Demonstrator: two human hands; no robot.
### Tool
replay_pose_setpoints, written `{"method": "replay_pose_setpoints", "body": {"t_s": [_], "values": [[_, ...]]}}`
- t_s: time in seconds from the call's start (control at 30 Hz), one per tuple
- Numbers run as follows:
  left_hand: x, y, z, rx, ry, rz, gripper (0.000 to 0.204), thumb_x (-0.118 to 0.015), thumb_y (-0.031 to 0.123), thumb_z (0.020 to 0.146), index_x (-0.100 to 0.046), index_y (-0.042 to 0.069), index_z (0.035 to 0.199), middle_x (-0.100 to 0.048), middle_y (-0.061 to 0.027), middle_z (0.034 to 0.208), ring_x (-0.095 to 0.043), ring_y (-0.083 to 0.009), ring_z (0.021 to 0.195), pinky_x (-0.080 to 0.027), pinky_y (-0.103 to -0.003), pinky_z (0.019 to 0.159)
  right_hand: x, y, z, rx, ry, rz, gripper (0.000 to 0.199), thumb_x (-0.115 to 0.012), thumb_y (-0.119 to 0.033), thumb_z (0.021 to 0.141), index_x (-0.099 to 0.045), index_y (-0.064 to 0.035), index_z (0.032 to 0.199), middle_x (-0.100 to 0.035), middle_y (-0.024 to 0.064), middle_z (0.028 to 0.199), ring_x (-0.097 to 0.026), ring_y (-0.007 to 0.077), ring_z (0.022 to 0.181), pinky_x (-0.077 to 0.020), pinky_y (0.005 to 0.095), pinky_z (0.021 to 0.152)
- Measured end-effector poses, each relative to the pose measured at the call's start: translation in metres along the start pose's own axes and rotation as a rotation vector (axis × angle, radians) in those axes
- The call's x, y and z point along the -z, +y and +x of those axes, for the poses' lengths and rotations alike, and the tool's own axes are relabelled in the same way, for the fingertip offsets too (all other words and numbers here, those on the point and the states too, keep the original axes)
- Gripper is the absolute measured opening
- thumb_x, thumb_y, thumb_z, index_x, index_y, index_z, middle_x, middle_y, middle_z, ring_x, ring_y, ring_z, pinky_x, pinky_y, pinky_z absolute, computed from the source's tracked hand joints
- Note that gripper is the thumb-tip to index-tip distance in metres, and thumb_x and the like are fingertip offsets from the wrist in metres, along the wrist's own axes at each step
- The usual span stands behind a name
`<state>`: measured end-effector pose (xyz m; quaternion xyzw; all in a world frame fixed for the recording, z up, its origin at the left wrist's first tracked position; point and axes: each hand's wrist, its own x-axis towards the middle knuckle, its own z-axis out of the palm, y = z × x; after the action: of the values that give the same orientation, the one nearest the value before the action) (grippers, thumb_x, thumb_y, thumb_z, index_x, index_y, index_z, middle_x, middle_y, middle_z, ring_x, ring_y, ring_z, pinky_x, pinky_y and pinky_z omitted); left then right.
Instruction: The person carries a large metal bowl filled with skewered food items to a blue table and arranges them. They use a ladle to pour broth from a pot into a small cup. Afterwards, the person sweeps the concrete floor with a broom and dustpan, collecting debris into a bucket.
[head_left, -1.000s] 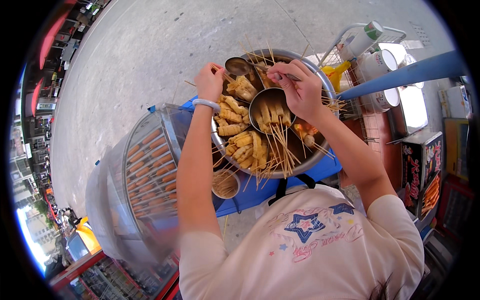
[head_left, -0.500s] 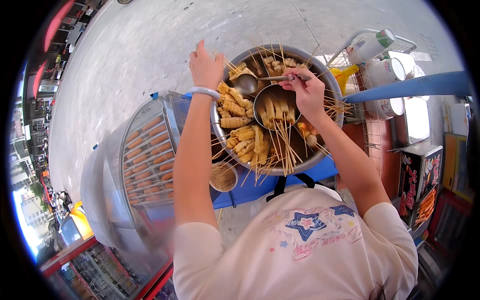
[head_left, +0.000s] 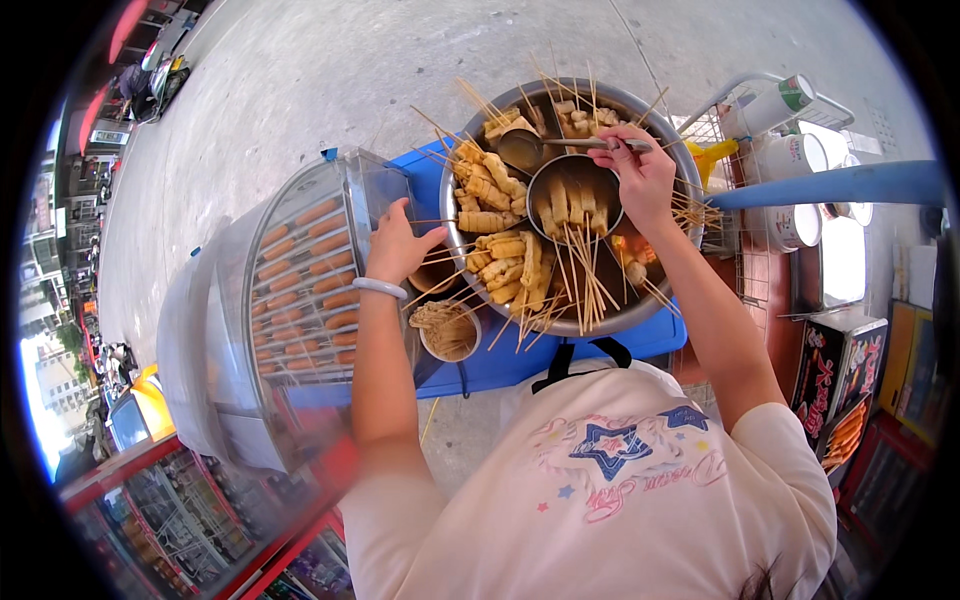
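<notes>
A ladle (head_left: 521, 150) is in my right hand (head_left: 642, 180), its handle between my closed fingers and its bowl over the pot's upper left. The round metal pot (head_left: 640, 312) holds several skewered foods in brown broth. Folded yellowish skewers (head_left: 487, 185) lie along its left side. In the middle, a smaller round pan holds more skewers (head_left: 570, 208). My left hand (head_left: 398, 247), with a pale bangle at the wrist, is open with thumb and fingers apart. It hovers left of the pot, close to stick ends that jut over the rim.
A clear-sided case of sausages on rollers (head_left: 305, 290) stands at the left. A white cup of wooden sticks (head_left: 450, 332) sits below the pot's left edge on a blue surface (head_left: 640, 342). At right are a wire rack with white tubs (head_left: 792, 226) and a blue pole (head_left: 830, 182).
My left hand has come back from the pot's upper left to beside its left edge, next to the sausage case. My right hand still holds the ladle over the pot. The view has shifted slightly.
</notes>
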<state>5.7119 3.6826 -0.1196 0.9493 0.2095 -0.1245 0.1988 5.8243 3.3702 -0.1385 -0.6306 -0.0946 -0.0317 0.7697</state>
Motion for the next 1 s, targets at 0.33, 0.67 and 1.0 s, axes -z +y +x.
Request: {"method": "replay_pose_setpoints", "body": {"t_s": [0.33,0.67,1.0], "values": [[0.008,0.039,-0.009,-0.178,-0.067,0.495,0.062,-0.076,0.045,0.072,-0.055,0.017,0.122,-0.049,-0.0098,0.127,-0.037,-0.0377,0.123,-0.032,-0.056,0.094,0.008,-0.042,-0.019,0.49,-0.152,-0.427,0.014,-0.057,0.005,0.087,-0.065,-0.0014,0.097,-0.061,0.0073,0.08,-0.061,0.0144,0.068,-0.0484,0.0227,0.059],[-0.034,0.068,-0.091,-0.23,-0.206,0.572,0.125,-0.069,0.075,0.057,-0.019,0.003,0.146,-0.032,-0.036,0.136,-0.023,-0.0499,0.131,-0.015,-0.074,0.096,0.025,-0.069,-0.052,0.512,-0.056,-0.45,0.014,-0.061,0.007,0.085,-0.066,-0.0007,0.095,-0.061,0.0066,0.078,-0.06,0.0145,0.066,-0.0474,0.0224,0.057],[-0.035,0.081,-0.121,-0.2,-0.267,0.467,0.134,-0.082,0.057,0.055,0.003,0.015,0.15,-0.009,-0.0377,0.147,-0.002,-0.057,0.136,-0.005,-0.078,0.096,0.036,-0.092,-0.075,0.642,-0.051,-0.542,0.016,-0.061,0.009,0.082,-0.068,-0.0005,0.094,-0.062,0.0078,0.077,-0.06,0.0162,0.065,-0.0475,0.0227,0.058]]}}
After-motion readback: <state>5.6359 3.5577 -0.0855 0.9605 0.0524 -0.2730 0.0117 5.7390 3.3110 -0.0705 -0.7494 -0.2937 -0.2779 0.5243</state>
